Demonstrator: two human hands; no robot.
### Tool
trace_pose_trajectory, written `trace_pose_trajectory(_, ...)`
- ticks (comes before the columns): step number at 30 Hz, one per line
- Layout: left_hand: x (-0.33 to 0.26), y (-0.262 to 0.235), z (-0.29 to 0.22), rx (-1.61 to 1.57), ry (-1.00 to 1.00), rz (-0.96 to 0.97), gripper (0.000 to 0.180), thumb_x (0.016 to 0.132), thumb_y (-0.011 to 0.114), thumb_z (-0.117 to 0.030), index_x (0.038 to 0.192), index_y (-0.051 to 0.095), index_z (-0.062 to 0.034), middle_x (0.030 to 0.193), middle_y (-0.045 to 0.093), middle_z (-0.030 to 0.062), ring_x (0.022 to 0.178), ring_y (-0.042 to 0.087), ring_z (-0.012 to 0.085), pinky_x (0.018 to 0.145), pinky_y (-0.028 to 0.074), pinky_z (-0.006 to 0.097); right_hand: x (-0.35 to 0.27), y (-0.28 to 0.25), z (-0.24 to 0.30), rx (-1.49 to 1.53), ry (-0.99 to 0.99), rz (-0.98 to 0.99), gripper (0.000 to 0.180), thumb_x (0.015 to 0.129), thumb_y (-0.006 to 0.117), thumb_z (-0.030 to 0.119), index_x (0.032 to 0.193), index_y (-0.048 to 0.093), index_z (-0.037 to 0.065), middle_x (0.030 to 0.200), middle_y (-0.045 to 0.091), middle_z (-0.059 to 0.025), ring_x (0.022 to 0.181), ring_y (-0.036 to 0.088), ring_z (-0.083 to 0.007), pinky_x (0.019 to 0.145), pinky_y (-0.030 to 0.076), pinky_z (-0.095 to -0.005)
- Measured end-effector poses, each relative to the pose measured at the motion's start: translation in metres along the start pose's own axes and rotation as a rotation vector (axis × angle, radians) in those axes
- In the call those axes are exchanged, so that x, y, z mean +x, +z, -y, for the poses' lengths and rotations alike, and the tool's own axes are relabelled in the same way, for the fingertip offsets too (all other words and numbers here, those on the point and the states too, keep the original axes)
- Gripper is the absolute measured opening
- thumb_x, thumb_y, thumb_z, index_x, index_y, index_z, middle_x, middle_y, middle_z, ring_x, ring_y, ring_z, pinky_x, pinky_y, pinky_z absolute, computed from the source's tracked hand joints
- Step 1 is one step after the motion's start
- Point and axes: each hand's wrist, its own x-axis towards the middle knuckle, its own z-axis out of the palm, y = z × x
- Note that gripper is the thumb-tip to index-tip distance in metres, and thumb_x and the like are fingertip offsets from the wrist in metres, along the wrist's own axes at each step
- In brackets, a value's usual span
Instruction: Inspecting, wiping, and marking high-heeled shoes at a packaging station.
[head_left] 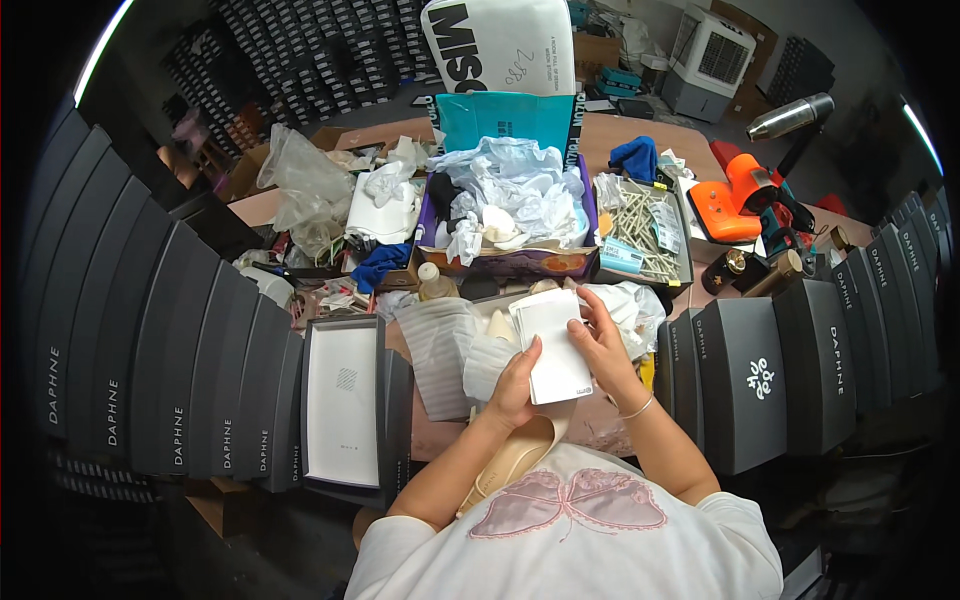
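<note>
Both my hands hold a small stack of white cards (553, 345) above the middle of the cluttered worktable. My left hand (515, 385) grips the stack's lower left edge with the thumb on top. My right hand (603, 345) pinches its right edge. A beige flat shoe (512, 462) lies under my left forearm, against my chest. Ribbed white foam wrap (440, 352) lies just left of my hands.
An open grey shoe box (343, 400) sits at my left. Rows of dark grey shoe boxes (180, 370) line the left and more boxes (790, 370) the right. A purple box of crumpled white paper (510, 200), a tray of sticks (640, 235) and an orange tool (735, 200) lie beyond.
</note>
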Motion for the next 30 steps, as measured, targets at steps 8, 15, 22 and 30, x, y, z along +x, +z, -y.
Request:
trace_pose_trajectory(8,0.001,-0.014,0.014,0.363,0.074,-0.127,0.048,0.096,0.052,-0.04,0.118,0.054,0.0021,0.101,0.064,0.0082,0.086,0.065,0.0143,0.079,0.052,0.026,-0.003,-0.018,0.01,0.011,0.051,-0.013,0.057,0.087,0.064,0.002,0.138,0.04,0.0,0.082,0.06,0.0002,0.072,0.054,-0.0037,0.063,0.045,-0.0186)
trace_pose_trajectory(15,-0.006,0.001,-0.009,-0.356,-0.021,0.138,0.09,0.085,0.038,-0.074,0.144,0.031,-0.0057,0.132,0.049,0.0173,0.12,0.05,0.0292,0.099,0.043,0.046,-0.031,-0.011,0.049,-0.674,-0.719,0.127,0.039,0.068,0.066,-0.01,0.103,0.06,0.008,0.1,0.063,-0.011,0.103,0.058,-0.0274,0.093,0.043,-0.0395)
trace_pose_trajectory(22,-0.006,-0.016,0.0,-0.149,-0.029,-0.046,0.044,0.093,0.056,-0.025,0.13,0.046,-0.0038,0.12,0.058,0.0122,0.105,0.06,0.0217,0.09,0.051,0.037,-0.058,-0.027,0.02,-0.968,-0.621,0.444,0.038,0.069,0.064,-0.005,0.105,0.061,0.01,0.103,0.063,-0.0069,0.116,0.054,-0.0261,0.109,0.026,-0.0525)
trace_pose_trajectory(30,-0.007,0.007,0.002,0.13,0.063,-0.027,0.03,0.096,0.053,-0.015,0.124,0.053,-0.0037,0.109,0.064,0.0057,0.094,0.063,0.0125,0.082,0.053,0.028,-0.044,-0.039,0.045,-0.641,-0.373,-0.076,0.038,0.075,0.073,0.007,0.11,0.059,0.0,0.103,0.061,-0.0139,0.099,0.059,-0.027,0.085,0.047,-0.0336)
